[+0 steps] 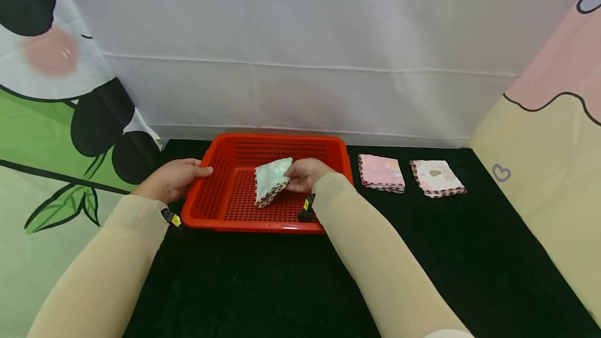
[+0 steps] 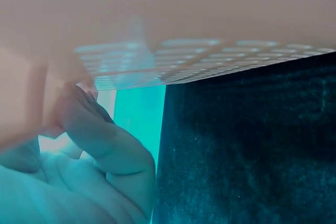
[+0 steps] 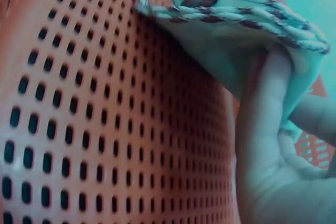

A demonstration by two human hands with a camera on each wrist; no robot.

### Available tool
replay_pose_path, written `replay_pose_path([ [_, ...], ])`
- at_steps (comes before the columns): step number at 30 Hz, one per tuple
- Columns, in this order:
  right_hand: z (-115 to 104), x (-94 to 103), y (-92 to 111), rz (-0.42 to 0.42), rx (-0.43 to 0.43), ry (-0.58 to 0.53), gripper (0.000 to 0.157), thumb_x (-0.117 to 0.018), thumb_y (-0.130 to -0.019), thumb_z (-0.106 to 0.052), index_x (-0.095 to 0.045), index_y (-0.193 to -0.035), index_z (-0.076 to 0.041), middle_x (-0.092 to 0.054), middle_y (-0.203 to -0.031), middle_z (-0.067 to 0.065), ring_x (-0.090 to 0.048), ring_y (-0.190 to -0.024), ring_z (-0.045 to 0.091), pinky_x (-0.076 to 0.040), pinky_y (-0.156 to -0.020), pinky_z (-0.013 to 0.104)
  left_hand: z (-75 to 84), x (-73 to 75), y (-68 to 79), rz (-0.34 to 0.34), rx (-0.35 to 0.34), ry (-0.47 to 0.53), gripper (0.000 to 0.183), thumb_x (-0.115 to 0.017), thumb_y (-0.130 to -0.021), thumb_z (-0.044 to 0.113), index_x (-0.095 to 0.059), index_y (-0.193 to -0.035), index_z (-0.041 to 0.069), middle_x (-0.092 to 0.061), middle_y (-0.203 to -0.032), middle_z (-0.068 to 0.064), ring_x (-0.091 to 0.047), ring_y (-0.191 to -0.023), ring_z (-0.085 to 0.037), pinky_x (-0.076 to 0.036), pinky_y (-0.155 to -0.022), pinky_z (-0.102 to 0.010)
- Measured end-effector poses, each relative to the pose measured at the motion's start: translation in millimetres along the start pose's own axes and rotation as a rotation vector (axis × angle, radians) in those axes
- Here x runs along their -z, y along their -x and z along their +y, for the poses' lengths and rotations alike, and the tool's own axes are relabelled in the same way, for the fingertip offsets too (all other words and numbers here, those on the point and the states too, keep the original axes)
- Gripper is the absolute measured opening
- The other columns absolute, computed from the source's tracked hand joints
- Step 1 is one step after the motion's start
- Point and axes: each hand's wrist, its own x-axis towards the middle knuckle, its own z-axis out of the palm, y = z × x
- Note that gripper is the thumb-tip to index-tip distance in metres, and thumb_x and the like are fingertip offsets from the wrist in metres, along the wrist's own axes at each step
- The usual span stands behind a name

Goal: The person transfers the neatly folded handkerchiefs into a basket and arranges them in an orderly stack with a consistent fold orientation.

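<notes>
A red plastic basket (image 1: 267,226) with slotted walls stands on the dark cloth. My left hand (image 1: 171,179) grips its left rim, thumb on top; in the left wrist view the fingers (image 2: 100,135) curl under the rim beside the slotted wall. Inside the basket, my right hand (image 1: 307,173) pinches a folded pale green cloth (image 1: 272,179) with a brown-and-white stitched edge. The right wrist view shows this folded cloth (image 3: 220,45) tilted above the basket's perforated floor (image 3: 121,119), its layers spread a little at the edge.
Right of the basket lie a folded pink cloth (image 1: 381,172) and a folded white-and-pink cloth (image 1: 436,177), both with checked edges. A white fabric backdrop (image 1: 305,67) rises behind the dark table cloth (image 1: 244,286). Printed fabric walls stand left and right.
</notes>
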Motion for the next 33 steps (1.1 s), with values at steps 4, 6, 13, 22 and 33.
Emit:
replay_pose_path([
  [4,3.9,3.2,2.1,0.099,-0.023,0.136,0.031,-0.061,-0.1,0.002,-0.057,-0.13,0.005,-0.065,-0.108,0.018,-0.069,-0.099,0.028,-0.061,-0.084,0.036,0.5,-0.2,-1.3,-0.017,0.001,0.004,0.035,-0.062,-0.106,0.023,-0.048,-0.134,0.008,-0.068,-0.124,-0.007,-0.068,-0.11,-0.023,-0.056,-0.093,-0.042],
  [6,6.5,5.3,0.2,0.143,-0.03,0.218,0.03,-0.061,-0.1,0.002,-0.058,-0.129,0.007,-0.065,-0.108,0.019,-0.07,-0.099,0.028,-0.061,-0.082,0.036,-0.5,0.1,-2.7,-0.022,0.002,0.005,0.036,-0.062,-0.105,0.022,-0.047,-0.135,0.007,-0.069,-0.124,-0.007,-0.068,-0.11,-0.022,-0.056,-0.093,-0.041],
  [13,8.0,7.8,-6.4,0.23,-0.048,0.453,0.022,-0.067,-0.097,-0.001,-0.065,-0.118,0.007,-0.066,-0.104,0.018,-0.069,-0.092,0.028,-0.062,-0.077,0.035,-1.7,-0.2,-1.5,-0.01,0.006,-0.005,0.036,-0.063,-0.105,0.023,-0.048,-0.133,0.008,-0.066,-0.128,-0.009,-0.067,-0.11,-0.023,-0.056,-0.093,-0.041],
  [22,-2.4,8.6,-1.3,0.264,-0.072,0.586,0.023,-0.07,-0.097,-0.005,-0.067,-0.118,0.005,-0.064,-0.105,0.019,-0.067,-0.083,0.028,-0.061,-0.068,0.032,2.3,-1.5,-2.8,-0.01,-0.009,-0.019,0.037,-0.063,-0.105,0.024,-0.048,-0.134,0.008,-0.066,-0.128,-0.009,-0.068,-0.109,-0.023,-0.057,-0.092,-0.041],
  [33,-34.1,-18.5,51.4,0.202,0.133,1.174,0.05,-0.068,-0.099,-0.038,-0.063,-0.14,-0.011,-0.057,-0.143,0.008,-0.058,-0.116,0.027,-0.053,-0.096,0.044,0.8,0.3,0.7,0.011,-0.003,-0.051,0.038,-0.063,-0.105,0.026,-0.05,-0.135,0.008,-0.067,-0.126,-0.008,-0.068,-0.108,-0.023,-0.057,-0.092,-0.041],
])
